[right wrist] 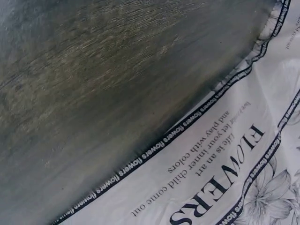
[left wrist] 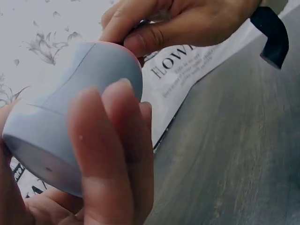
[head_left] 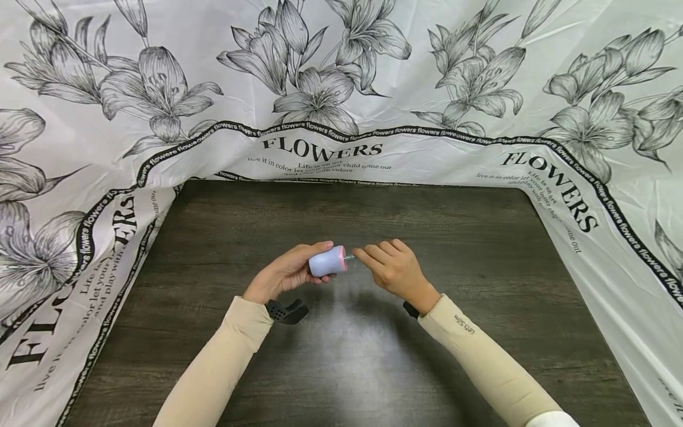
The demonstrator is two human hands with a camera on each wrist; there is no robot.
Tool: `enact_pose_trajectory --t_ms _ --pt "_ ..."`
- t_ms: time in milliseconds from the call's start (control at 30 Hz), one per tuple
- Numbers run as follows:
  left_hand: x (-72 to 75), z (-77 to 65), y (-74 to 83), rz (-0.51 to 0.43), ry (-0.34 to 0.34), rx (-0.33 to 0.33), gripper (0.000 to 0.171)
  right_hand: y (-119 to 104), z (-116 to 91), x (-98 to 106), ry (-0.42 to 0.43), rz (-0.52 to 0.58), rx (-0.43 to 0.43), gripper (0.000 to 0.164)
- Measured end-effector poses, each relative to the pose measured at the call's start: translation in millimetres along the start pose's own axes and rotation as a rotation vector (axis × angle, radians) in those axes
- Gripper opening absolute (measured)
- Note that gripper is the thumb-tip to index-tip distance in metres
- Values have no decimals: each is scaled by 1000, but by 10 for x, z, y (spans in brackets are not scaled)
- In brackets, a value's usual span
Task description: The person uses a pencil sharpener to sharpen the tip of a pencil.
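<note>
Fingers of the left hand (head_left: 287,268) curl round the lavender cup (head_left: 324,263)

Above the table (head_left: 240,222), the cup's long axis runs nine to three o'clock. Its pink rim (head_left: 343,259) points to three, where the right hand (head_left: 393,270), farther from it, pinches a thin greenish stick (head_left: 350,257) reaching the rim.

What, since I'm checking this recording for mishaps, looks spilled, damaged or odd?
Nothing looks spilled. Thin dark lines cross the lilac container in the left wrist view, odd on an otherwise plain surface; scratches or seams, I cannot tell.
</note>
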State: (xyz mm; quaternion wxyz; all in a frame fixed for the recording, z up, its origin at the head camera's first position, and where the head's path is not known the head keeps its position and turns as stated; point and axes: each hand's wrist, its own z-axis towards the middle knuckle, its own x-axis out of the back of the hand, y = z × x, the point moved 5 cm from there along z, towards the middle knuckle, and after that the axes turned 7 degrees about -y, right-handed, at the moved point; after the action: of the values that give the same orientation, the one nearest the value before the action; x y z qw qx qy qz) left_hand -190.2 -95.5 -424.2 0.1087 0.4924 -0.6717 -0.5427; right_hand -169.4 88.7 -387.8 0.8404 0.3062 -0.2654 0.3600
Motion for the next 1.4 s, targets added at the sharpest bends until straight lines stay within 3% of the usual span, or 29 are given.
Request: enact_pose_trajectory --t_ms 133,233,333,500,600,733,967,1133,1267,1400 --pt "23 22 -2 100 40 -22 45 -29 0 -7 -14 38 -21 26" --pt "32 27 18 188 61 -69 46 -13 14 -24 -84 154 -99 24" --pt "39 35 45 301 97 -166 40 51 16 -73 -229 376 -229 18" --pt "-3 34 83 557 177 -326 34 185 -70 -221 -577 916 -595 17" --pt "-37 14 101 653 220 -350 35 228 -133 -282 -697 1073 -741 19" --pt "-40 -11 122 720 244 -329 37 259 -161 -317 -704 1057 -738 21" --pt "6 -14 100 758 193 -267 38 234 -217 -377 -676 1109 -708 21" --pt "28 -29 100 747 186 -244 33 200 -179 -341 -587 990 -644 20" --pt "51 -20 81 612 140 -231 35 159 -97 -231 -416 818 -535 16" --pt "62 2 9 300 45 -150 45 87 -4 -86 -228 478 -298 14"
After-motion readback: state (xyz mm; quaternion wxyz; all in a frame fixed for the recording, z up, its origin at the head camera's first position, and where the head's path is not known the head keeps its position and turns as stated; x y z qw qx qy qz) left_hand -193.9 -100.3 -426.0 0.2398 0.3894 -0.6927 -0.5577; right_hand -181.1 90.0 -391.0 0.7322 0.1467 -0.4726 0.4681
